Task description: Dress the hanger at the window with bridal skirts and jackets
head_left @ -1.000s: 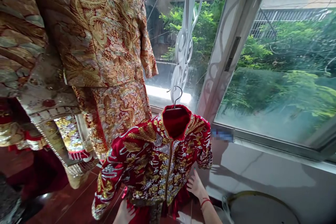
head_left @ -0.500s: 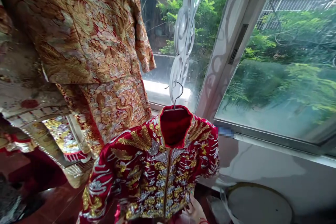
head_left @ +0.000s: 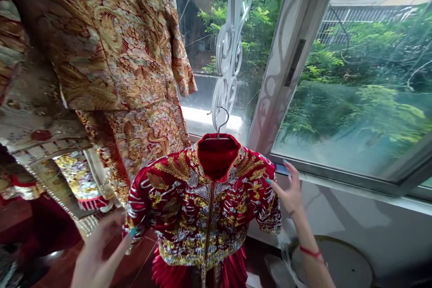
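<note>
A red jacket (head_left: pixel 209 207) with gold and silver embroidery hangs upright on a wire hanger (head_left: pixel 222 121), front towards me. Its collar stands up, and a zip runs down the middle. I cannot tell what the hanger's hook rests on. My left hand (head_left: pixel 101 252), slightly blurred, is beside the sleeve on the left, thumb apart from the fingers. At the shoulder on the right is my right hand (head_left: pixel 290 193), with thumb and fingers spread and the thumb close to the cloth. Red fringe (head_left: pixel 168 267) shows below the jacket's hem.
A gold and red embroidered garment (head_left: pixel 124 45) hangs at the left, above other ornate garments (head_left: pixel 77 175). Behind the jacket are a white scrolled ornament (head_left: pixel 224 54) and a window frame (head_left: pixel 290 72). A round pale object (head_left: pixel 347 261) stands low at the right.
My right hand has risen from the jacket's lower hem to the shoulder on the right. My left hand has come into clear view beside the sleeve. Red fringe now shows below the hem.
</note>
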The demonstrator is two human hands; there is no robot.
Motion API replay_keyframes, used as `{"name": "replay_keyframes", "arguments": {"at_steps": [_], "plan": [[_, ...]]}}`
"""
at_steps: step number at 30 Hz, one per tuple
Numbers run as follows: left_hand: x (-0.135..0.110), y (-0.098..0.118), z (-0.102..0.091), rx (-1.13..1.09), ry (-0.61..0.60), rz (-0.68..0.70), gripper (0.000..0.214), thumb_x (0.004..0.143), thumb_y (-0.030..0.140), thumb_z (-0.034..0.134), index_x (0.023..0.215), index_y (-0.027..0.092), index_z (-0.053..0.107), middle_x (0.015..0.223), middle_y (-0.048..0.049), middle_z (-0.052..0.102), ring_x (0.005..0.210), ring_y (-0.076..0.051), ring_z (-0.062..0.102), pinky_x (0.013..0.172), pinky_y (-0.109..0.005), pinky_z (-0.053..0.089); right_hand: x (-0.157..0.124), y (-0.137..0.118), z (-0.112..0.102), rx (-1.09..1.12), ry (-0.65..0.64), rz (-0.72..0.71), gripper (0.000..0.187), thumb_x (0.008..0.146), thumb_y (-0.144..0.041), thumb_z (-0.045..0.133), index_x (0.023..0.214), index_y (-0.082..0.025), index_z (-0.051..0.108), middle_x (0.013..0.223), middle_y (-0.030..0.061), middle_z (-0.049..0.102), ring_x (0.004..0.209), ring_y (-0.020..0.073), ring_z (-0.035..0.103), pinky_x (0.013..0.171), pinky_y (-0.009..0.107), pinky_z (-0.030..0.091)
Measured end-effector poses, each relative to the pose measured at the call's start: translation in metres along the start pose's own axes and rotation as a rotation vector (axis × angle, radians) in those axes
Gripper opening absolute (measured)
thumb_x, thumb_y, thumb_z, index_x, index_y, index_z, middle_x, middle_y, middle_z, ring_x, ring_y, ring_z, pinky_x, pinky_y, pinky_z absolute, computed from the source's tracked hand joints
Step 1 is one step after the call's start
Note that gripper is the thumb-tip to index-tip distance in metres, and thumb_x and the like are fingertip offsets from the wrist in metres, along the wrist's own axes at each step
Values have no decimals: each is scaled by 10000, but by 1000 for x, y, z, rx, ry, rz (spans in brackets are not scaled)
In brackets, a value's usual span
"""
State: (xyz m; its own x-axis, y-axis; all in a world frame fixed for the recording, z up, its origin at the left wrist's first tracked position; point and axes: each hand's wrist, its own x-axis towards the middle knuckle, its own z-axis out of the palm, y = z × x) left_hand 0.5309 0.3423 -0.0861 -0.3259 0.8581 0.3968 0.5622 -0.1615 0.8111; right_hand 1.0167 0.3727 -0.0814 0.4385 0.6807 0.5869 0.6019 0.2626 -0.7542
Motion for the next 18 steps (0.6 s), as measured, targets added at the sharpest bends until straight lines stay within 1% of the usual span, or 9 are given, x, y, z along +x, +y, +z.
{"name": "replay_keyframes", "arguments": {"at_steps": [1,2,4,6,9,12,14,16,18], "plan": [[26,28,-6,72,110,150,777,567,692,690,1207,264,584,1215,-118,629,1156,-393,574,1025,-578,437,21,-16,1,-38,-179,-122,746,723,-383,717,1403,-252,440,1438,93,477,1333,330,418,1124,502,329],[51,49,-8,131,113,248,904,530,687,723,1294,246,528,1334,-140,554,1272,-419,476,1081,-604,362,37,-28,3,-48,-277,-178,706,713,-330,718,1374,-252,485,1398,86,527,1293,312,469,1109,476,353],[88,73,0,92,-130,294,856,609,666,682,1326,238,496,1308,-140,575,1254,-393,507,1058,-575,401,57,-41,7,-49,-350,-197,542,748,-266,654,1286,-242,586,1283,79,628,1190,288,565,1054,446,409],[106,76,14,45,-257,247,776,656,676,637,1258,196,544,1163,-145,633,1102,-367,608,955,-529,494,68,-39,7,-9,-363,-188,429,791,-238,580,1214,-236,650,1200,68,685,1110,275,618,1002,425,447],[105,70,37,77,-84,263,726,667,705,617,1121,139,609,1030,-143,610,952,-334,623,871,-501,520,86,-27,4,69,-483,-187,343,814,-238,537,1100,-237,726,1071,41,740,995,264,664,922,391,488],[89,74,53,139,212,293,710,690,706,610,1096,124,629,1033,-139,549,966,-323,580,884,-489,503,110,-21,6,185,-628,-99,275,795,-309,579,969,-208,766,931,48,761,865,255,680,820,365,525],[79,78,57,139,324,265,749,681,712,617,1137,118,616,1081,-148,525,1016,-332,562,912,-492,491,118,-18,12,247,-666,-48,336,801,-397,585,1014,-196,750,963,68,756,876,253,681,807,362,539],[74,73,53,111,275,241,789,646,714,650,1179,134,599,1153,-156,517,1080,-340,551,958,-489,473,112,-11,17,303,-646,-19,448,820,-465,574,1176,-215,683,1121,83,721,987,247,665,863,360,534],[73,56,41,20,109,209,755,671,729,611,1184,175,605,1190,-142,555,1108,-323,571,967,-452,483,95,2,19,369,-583,8,608,783,-466,646,1345,-253,551,1306,84,627,1122,238,618,939,353,507]]}}
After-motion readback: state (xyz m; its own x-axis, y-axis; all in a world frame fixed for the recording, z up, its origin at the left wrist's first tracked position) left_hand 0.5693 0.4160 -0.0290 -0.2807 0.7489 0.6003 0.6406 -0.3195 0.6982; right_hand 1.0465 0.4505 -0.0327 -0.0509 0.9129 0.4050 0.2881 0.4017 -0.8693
